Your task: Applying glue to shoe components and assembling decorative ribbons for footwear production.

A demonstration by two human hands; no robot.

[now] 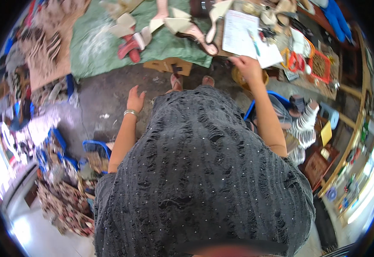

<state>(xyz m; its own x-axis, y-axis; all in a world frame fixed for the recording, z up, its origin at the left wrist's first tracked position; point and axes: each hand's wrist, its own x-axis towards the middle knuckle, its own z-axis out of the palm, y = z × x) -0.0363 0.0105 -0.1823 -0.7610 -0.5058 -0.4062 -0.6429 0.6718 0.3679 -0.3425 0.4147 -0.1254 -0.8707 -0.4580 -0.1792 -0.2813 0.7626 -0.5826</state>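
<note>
Papers [238,36] and shoe parts [129,48] lie beyond half-curled right hand [249,70] and spread left hand [135,102], both seemingly empty.

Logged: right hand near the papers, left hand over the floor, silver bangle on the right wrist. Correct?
Wrong wrist: the head view shows the silver bangle on the left wrist. Right hand near the papers, left hand over the floor: both correct.

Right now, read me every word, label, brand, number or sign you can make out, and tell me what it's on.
White paper near the right hand: reddish heading and rows of marks, too small and blurred to read.
Everywhere else: no readable text that I can make out.
</note>
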